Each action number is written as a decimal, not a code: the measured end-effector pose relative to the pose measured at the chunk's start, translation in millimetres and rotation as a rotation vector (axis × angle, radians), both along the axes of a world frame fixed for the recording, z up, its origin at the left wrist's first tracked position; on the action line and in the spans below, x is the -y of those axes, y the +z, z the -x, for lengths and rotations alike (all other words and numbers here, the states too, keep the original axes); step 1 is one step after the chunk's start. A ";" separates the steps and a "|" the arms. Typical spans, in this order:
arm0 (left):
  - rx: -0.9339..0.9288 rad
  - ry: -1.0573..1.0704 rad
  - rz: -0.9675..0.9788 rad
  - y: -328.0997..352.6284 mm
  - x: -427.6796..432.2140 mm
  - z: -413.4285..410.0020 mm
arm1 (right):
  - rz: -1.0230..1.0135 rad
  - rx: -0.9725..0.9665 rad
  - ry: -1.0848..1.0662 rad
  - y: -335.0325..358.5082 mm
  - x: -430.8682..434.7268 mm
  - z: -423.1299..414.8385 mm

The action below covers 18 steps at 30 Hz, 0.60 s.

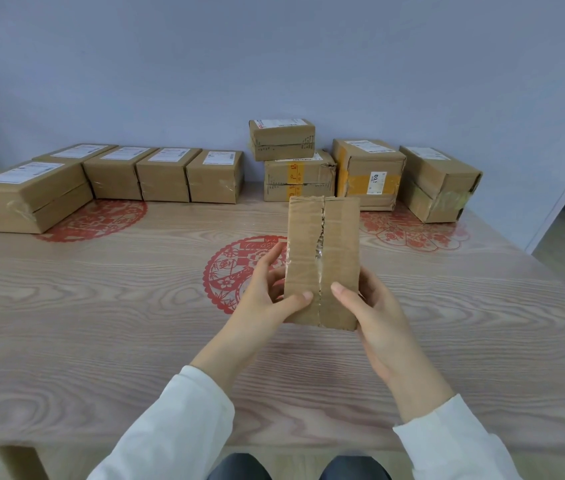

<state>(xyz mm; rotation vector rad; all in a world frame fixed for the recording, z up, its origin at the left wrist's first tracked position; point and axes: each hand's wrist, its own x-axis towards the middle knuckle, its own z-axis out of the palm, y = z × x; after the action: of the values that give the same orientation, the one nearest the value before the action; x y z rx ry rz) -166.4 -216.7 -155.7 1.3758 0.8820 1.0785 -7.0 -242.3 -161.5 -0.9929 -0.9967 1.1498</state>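
Holding the box (340,237) up over the middle of the table (101,306), gripping its lower sides with left hand (267,296) and right hand (374,310), pressing thumbs beside the torn tape seam (321,244), probably starting on opening, next needing thumbs working into that seam and prying flaps apart.

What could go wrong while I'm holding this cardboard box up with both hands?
1. The left hand and right hand grip the box only at its near end, so the far end could tip and slip free.
2. Its tape seam looks ragged and partly split; thumbs pressing beside it might burst it open.
3. If it drops, it could hit the table hard.
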 end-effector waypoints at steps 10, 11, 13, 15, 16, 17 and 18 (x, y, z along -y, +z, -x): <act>-0.001 0.064 -0.011 -0.7 0.6 -1.4 | 0.017 0.035 -0.013 0.9 4.8 1.6; -0.006 0.055 -0.022 -0.7 1.0 -1.4 | 0.025 0.032 -0.025 1.0 4.6 0.9; 0.005 0.038 -0.022 -0.2 1.4 -2.1 | 0.036 0.027 -0.052 0.7 3.8 -0.4; 0.026 0.034 -0.001 -0.1 1.1 -2.6 | 0.050 0.034 -0.056 1.4 3.2 -0.2; 0.039 0.039 0.017 -0.5 1.0 -3.2 | 0.056 0.035 -0.049 1.4 3.4 0.1; 0.053 0.050 0.031 -1.3 0.9 -3.6 | 0.056 0.035 -0.036 1.6 4.0 0.8; 0.064 0.063 0.037 -2.1 0.6 -3.8 | 0.053 0.034 -0.024 1.4 4.6 1.4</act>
<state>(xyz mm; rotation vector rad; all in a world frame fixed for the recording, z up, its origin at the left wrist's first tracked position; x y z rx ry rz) -162.5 -217.3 -157.7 1.2835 0.8984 1.1429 -8.4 -246.9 -160.1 -1.0671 -0.9836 1.1472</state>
